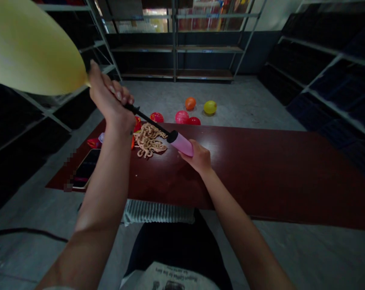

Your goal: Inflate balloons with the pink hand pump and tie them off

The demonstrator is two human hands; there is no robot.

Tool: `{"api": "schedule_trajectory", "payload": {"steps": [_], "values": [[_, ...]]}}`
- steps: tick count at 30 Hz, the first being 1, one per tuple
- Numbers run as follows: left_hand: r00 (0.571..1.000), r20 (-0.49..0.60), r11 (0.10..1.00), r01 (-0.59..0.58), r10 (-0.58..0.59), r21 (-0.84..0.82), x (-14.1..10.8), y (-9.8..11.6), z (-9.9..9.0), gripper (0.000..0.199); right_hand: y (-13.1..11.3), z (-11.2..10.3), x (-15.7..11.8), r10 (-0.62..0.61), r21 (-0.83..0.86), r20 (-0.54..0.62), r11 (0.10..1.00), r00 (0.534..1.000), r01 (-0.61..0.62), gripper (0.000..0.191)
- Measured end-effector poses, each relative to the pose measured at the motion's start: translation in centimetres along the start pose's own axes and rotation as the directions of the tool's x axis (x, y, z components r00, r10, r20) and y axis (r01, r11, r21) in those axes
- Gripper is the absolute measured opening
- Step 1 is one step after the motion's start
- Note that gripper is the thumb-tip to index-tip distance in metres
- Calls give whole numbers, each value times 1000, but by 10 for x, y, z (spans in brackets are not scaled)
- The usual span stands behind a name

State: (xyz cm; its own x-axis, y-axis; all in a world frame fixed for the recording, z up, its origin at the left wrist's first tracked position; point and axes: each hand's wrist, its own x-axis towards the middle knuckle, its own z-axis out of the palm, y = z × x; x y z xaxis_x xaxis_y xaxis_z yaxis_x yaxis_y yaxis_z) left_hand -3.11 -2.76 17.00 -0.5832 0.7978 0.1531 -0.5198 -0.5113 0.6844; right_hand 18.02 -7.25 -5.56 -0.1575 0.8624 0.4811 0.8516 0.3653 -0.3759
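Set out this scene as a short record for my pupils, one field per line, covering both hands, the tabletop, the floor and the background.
left hand: grips the far end of a black rod, beside the neck of a yellow balloon
right hand: holds a pink barrel, joined to the rod
table: dark red-brown; bears a tangle of beige strands and a dark-screened device
floor beyond table: orange balloon, smaller yellow balloon
background: metal shelving
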Motion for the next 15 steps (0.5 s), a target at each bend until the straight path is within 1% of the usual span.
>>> {"api": "schedule_trajectory", "payload": {"steps": [3, 5, 7, 9, 11, 13, 15], "values": [[992, 125, 999, -13, 8, 39, -2, -17, 22, 67, 3, 2, 1, 43, 37, -9, 998, 999, -43, 55], [984, 170, 997, 35, -47, 75, -6, -37, 29, 65, 5, 4, 2, 85, 48, -23, 995, 996, -83, 55], [975, 176, 987, 113, -133, 119, -13, -64, 29, 62, 6, 6, 2, 126, 38, -30, 991, 992, -125, 53], [966, 166, 973, 174, -199, 153, -23, -93, 24, 59, 6, 6, 3, 154, 14, -22, 988, 988, -154, 52], [962, 146, 967, 210, -231, 144, -30, -118, 14, 57, 6, 6, 4, 167, -19, -3, 986, 986, -167, 51], [966, 72, 963, 240, -249, 121, -33, -134, 2, 57, 5, 5, 4, 166, -49, 14, 985, 986, -165, 51], [961, -2, 956, 276, -278, 94, -31, -139, -10, 54, 4, 4, 5, 141, -61, 22, 988, 990, -139, 48]]}}
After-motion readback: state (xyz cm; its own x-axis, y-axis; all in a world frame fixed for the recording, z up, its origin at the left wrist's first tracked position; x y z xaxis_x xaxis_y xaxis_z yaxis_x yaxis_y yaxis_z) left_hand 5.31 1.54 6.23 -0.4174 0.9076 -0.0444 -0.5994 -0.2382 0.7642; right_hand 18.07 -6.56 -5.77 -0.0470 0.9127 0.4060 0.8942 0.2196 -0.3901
